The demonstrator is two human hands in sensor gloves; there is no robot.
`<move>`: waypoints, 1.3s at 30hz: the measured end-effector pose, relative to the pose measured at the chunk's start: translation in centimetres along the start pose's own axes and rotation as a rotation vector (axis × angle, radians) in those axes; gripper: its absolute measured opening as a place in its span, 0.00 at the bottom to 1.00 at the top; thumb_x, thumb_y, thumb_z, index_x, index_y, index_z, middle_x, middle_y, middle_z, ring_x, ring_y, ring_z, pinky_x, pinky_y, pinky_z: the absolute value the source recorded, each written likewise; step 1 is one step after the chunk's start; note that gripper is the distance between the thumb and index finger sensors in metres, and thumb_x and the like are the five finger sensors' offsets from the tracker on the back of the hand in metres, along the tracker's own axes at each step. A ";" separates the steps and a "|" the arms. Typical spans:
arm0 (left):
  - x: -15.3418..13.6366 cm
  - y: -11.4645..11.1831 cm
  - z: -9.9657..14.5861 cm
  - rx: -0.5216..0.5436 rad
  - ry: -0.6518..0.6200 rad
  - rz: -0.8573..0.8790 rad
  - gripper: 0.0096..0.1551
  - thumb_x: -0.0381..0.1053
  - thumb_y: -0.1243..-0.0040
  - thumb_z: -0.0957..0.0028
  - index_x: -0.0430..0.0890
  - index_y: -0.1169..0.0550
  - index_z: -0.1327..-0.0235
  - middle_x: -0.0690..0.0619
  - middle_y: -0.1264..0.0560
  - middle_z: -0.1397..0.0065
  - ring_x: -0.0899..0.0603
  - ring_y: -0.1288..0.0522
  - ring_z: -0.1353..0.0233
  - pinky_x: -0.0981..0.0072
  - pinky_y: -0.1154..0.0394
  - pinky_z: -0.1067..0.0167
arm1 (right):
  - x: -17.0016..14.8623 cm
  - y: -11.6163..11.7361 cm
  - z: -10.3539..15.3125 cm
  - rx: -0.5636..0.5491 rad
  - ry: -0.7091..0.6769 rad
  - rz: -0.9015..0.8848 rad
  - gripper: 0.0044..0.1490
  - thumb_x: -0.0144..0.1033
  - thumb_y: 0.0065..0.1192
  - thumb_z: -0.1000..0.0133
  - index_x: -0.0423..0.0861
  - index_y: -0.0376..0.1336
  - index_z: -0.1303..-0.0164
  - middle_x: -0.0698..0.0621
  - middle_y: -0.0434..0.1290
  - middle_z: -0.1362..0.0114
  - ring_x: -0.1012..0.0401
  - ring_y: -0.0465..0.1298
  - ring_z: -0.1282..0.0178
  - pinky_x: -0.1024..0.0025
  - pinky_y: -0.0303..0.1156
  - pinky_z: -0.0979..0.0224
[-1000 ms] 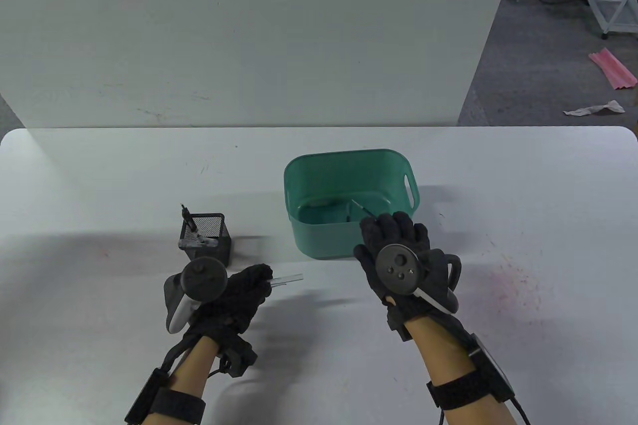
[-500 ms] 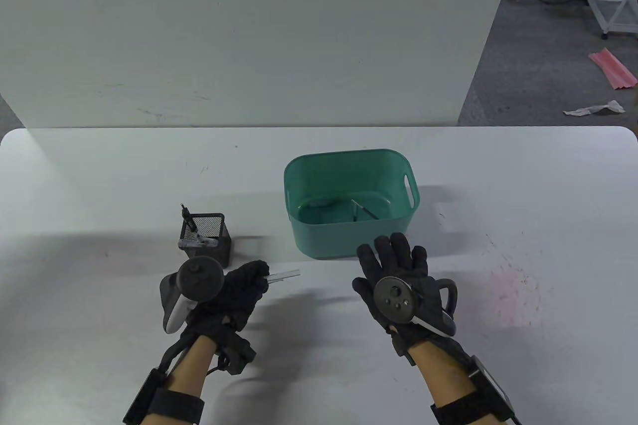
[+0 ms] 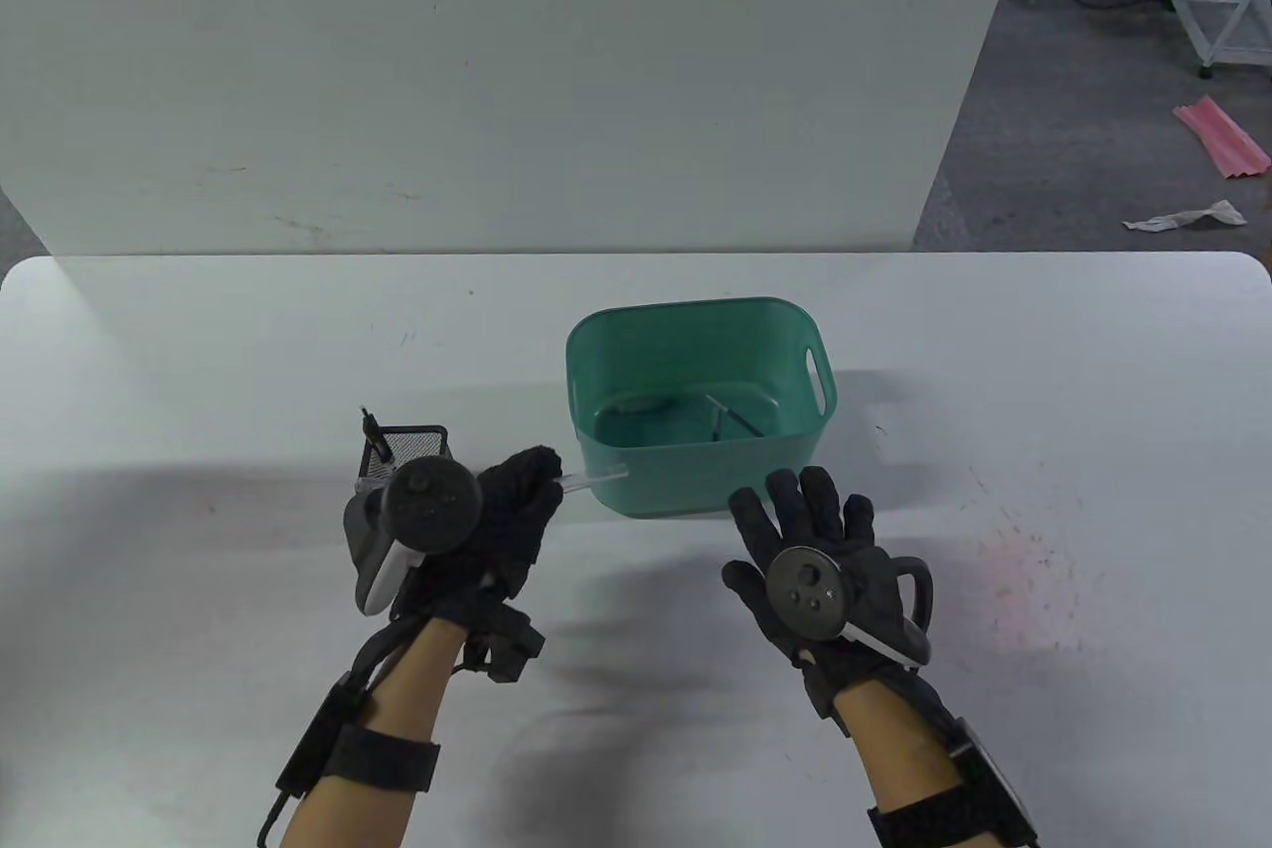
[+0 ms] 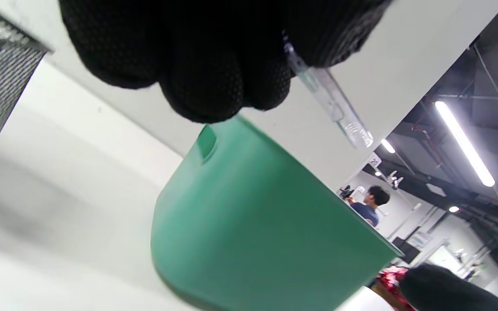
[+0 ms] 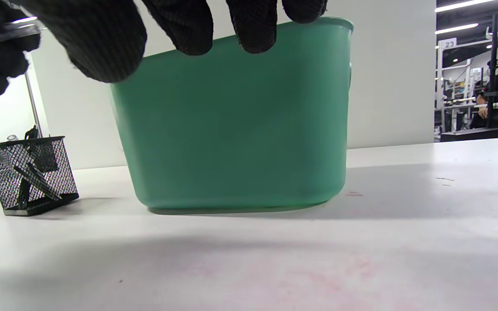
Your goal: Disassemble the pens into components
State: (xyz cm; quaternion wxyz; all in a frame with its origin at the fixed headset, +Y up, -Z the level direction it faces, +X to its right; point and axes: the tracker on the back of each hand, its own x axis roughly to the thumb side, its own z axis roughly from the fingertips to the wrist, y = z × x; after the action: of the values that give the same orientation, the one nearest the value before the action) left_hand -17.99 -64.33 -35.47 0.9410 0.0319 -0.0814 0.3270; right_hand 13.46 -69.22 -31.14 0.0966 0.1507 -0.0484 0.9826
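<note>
My left hand [image 3: 517,500] grips a clear pen barrel [image 3: 596,477] whose free end points right, at the near left corner of the green bin [image 3: 696,321]. The barrel also shows in the left wrist view [image 4: 331,103], sticking out from my closed fingers [image 4: 214,77]. My right hand [image 3: 805,520] is empty, fingers spread, just in front of the bin's near wall. A thin dark refill [image 3: 735,416] and a small part [image 3: 631,407] lie in the bin. A black mesh pen holder [image 3: 412,445] with pens stands behind my left hand.
The green bin [image 5: 231,125] stands mid-table, close ahead of my right hand. The mesh holder [image 5: 28,172] is to its left. Faint pink stains [image 3: 1014,560] mark the table at the right. A white wall panel rises behind the table.
My left hand moved up and right with the clear barrel, toward the bin's near left corner. My right hand let the refill drop into the bin and drew back, open.
</note>
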 end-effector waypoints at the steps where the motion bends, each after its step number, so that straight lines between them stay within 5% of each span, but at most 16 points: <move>1: 0.7 0.2 -0.7 0.007 0.007 -0.031 0.25 0.58 0.43 0.41 0.56 0.28 0.30 0.53 0.18 0.38 0.48 0.14 0.43 0.48 0.19 0.39 | -0.1 0.0 0.0 0.003 0.002 -0.004 0.43 0.57 0.52 0.35 0.54 0.45 0.13 0.39 0.45 0.10 0.38 0.40 0.14 0.29 0.38 0.22; 6: 3.8 0.5 -3.9 0.073 0.007 -0.177 0.25 0.58 0.43 0.41 0.57 0.28 0.30 0.54 0.18 0.37 0.48 0.14 0.43 0.48 0.19 0.39 | -0.6 0.1 0.2 0.011 0.015 -0.018 0.43 0.57 0.52 0.35 0.54 0.45 0.13 0.39 0.45 0.10 0.38 0.41 0.14 0.29 0.38 0.22; 12: 6.5 -0.8 -7.1 0.042 -0.005 -0.444 0.25 0.58 0.43 0.40 0.59 0.28 0.30 0.55 0.19 0.35 0.48 0.14 0.40 0.48 0.19 0.38 | -0.8 0.4 0.2 0.027 0.029 -0.035 0.42 0.57 0.52 0.35 0.54 0.45 0.14 0.39 0.46 0.10 0.38 0.41 0.14 0.29 0.38 0.22; 18: 7.5 -2.4 -8.6 -0.009 -0.002 -0.505 0.26 0.59 0.43 0.40 0.61 0.30 0.29 0.57 0.20 0.32 0.49 0.15 0.36 0.48 0.20 0.35 | -0.8 0.3 0.3 0.036 0.034 -0.047 0.42 0.57 0.52 0.35 0.54 0.46 0.14 0.39 0.46 0.10 0.38 0.41 0.14 0.29 0.38 0.22; 24: 7.1 -0.4 -7.2 0.076 -0.085 -0.514 0.27 0.59 0.41 0.44 0.59 0.28 0.30 0.54 0.20 0.31 0.45 0.15 0.36 0.44 0.20 0.38 | -1.7 -0.2 0.4 0.021 0.054 -0.055 0.42 0.57 0.52 0.35 0.53 0.46 0.14 0.39 0.46 0.10 0.38 0.41 0.14 0.29 0.39 0.22; 29: 5.6 2.9 -4.9 0.093 -0.094 -0.703 0.29 0.61 0.41 0.45 0.59 0.28 0.29 0.53 0.20 0.29 0.44 0.15 0.33 0.43 0.21 0.36 | -2.0 -0.3 0.3 0.021 0.070 -0.058 0.42 0.57 0.52 0.35 0.53 0.46 0.14 0.38 0.46 0.11 0.38 0.42 0.14 0.29 0.39 0.22; 39: -0.3 6.2 -2.6 -0.040 0.065 -0.832 0.30 0.63 0.39 0.46 0.60 0.27 0.29 0.53 0.21 0.27 0.44 0.15 0.34 0.43 0.20 0.36 | -1.6 -0.1 0.3 0.027 0.064 -0.059 0.41 0.56 0.52 0.35 0.53 0.47 0.14 0.38 0.47 0.11 0.38 0.43 0.14 0.29 0.39 0.22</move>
State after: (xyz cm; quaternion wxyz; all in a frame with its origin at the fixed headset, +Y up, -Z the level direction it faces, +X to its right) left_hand -21.78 -59.38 -38.00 0.9954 0.0335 -0.0381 -0.0816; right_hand 15.10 -69.44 -31.36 0.1252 0.1218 -0.0277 0.9842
